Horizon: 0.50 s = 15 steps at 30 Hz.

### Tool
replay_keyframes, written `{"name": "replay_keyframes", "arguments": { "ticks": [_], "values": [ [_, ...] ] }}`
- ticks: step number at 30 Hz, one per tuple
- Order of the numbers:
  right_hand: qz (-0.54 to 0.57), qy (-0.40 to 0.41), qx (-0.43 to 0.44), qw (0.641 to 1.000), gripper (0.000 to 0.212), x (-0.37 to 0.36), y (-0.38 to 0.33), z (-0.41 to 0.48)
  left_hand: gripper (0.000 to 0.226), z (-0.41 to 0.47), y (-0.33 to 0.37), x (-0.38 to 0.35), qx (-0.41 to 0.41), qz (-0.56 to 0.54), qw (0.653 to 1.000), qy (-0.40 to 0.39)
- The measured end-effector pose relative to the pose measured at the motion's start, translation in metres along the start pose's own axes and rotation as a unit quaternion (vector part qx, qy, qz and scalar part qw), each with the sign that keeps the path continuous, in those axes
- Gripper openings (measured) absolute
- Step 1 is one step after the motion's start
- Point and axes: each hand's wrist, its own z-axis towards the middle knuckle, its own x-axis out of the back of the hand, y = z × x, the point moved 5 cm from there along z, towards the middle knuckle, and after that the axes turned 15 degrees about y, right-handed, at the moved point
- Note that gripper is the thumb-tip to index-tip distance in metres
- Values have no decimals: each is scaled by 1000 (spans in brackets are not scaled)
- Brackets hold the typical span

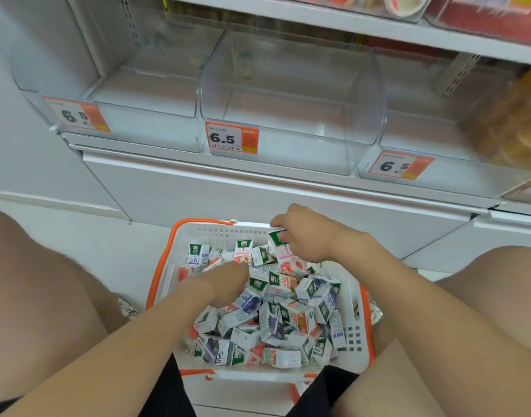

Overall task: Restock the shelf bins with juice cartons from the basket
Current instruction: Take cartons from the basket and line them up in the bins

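Note:
A white basket (352, 335) with orange handles sits on the floor between my knees, heaped with several small juice cartons (276, 320) in pink, purple and green print. My right hand (306, 233) is at the basket's far rim, shut on a pink-and-green carton (283, 249) held just above the heap. My left hand (225, 281) reaches into the middle of the heap, fingers buried among cartons; what it holds is hidden. Three clear plastic shelf bins stand above: left (122, 94), middle (291, 97), right (438, 115). None of the three shows a carton inside.
Each bin carries an orange price tag reading 6.5 (232, 138). A white cabinet front (258, 194) runs below the bins. Orange packaged goods (510, 121) sit at the far right. A higher shelf (378, 28) overhangs the bins. My knees flank the basket.

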Motion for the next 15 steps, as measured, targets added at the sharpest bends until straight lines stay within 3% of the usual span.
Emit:
{"name": "replay_keyframes", "arguments": {
  "ticks": [4, 7, 10, 13, 15],
  "values": [
    [61, 129, -25, 989, 22, 48, -3, 8, 19, -7, -5, 74, 22, -141, 975, 170],
    [137, 220, -54, 964, 32, 78, -7, 11, 19, -25, -13, 123, 72, -314, 903, 284],
    [211, 272, -84, 935, 35, 90, -11, 10, 25, -44, -15, 148, 103, -488, 815, 294],
    [287, 296, -108, 905, 31, 89, -20, 12, 25, -56, -12, 163, 103, -582, 760, 270],
    [350, 321, -110, 874, 28, 90, -29, 13, 21, -61, -15, 176, 103, -591, 748, 283]
  ]
}}
